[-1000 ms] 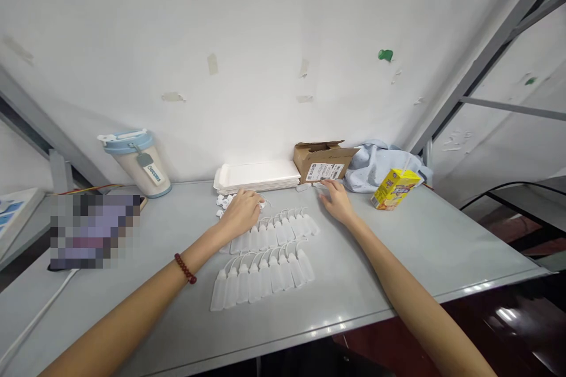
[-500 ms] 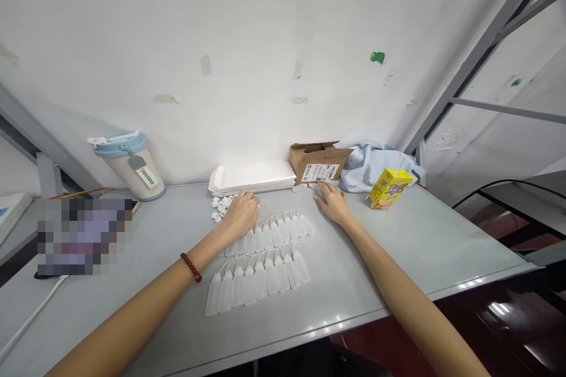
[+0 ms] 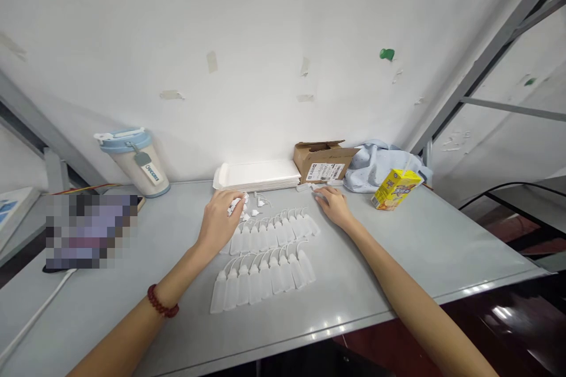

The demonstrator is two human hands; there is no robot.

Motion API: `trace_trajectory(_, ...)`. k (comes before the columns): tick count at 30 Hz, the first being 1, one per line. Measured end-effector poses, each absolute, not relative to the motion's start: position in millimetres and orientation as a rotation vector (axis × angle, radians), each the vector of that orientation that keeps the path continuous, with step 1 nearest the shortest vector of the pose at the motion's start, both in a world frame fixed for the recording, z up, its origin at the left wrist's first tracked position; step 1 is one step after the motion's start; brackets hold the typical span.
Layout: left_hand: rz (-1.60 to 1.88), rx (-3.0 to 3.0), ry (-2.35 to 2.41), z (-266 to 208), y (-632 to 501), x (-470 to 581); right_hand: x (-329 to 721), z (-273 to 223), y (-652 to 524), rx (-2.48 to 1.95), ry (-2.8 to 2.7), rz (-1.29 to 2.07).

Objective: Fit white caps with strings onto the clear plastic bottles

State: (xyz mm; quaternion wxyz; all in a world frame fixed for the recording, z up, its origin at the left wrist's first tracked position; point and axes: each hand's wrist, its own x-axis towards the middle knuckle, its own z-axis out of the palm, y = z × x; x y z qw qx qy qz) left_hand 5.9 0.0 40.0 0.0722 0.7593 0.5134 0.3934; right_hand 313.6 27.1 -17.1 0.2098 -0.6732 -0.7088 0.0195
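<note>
White caps (image 3: 237, 205) lay bunched on the bench (image 3: 442, 241), and there was the left hand (image 3: 219, 218), curled right up against them; whether its grip had closed on any, I couldn't tell. One loose cap (image 3: 255, 212) sat just to the right. Across went the right hand (image 3: 332, 203), palm down, fingers lightly bent, at a clear bottle (image 3: 304, 187) by the box (image 3: 327, 166); whether that grip held anything was impossible to see. Between the arms, two rows of bottles lay flat, the back row (image 3: 274, 232) near the caps, the front row (image 3: 263, 280) closer in. Behind stood a white stack (image 3: 260, 174), with a yellow carton (image 3: 398, 189) off right.
</note>
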Motion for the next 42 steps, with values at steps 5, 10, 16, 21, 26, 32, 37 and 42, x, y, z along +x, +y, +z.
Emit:
trace_trajectory(5,1.126,1.985,1.509,45.6,-12.6,8.7,315.1,-18.0,26.4,-1.843,-1.915,0.063)
trace_trajectory(10,1.076,1.782,1.4,48.5,-22.4,15.2,313.5,-11.2,21.1,-1.795,-1.814,0.111)
trace_trajectory(16,1.064,1.542,1.162,48.7,-35.0,21.4,293.0,9.0,3.6,-1.613,-1.785,0.335)
trace_trajectory(21,1.032,1.48,1.065,51.2,-40.5,24.8,267.2,22.6,-14.6,-1.414,-1.848,0.671)
trace_trajectory(26,1.02,1.391,1.03,49.0,-42.5,28.7,245.8,30.8,-30.5,-1.089,-1.637,1.234)
trace_trajectory(32,0.953,1.371,0.999,48.3,-43.5,31.0,236.6,30.6,-37.5,-0.925,-1.554,1.48)
trace_trajectory(37,0.925,1.344,1.014,49.3,-44.7,31.2,237.5,33.5,-38.9,-0.876,-1.493,1.607)
trace_trajectory(42,0.919,1.324,0.989,47.6,-44.2,30.9,238.6,35.7,-41.1,-0.833,-1.47,1.675)
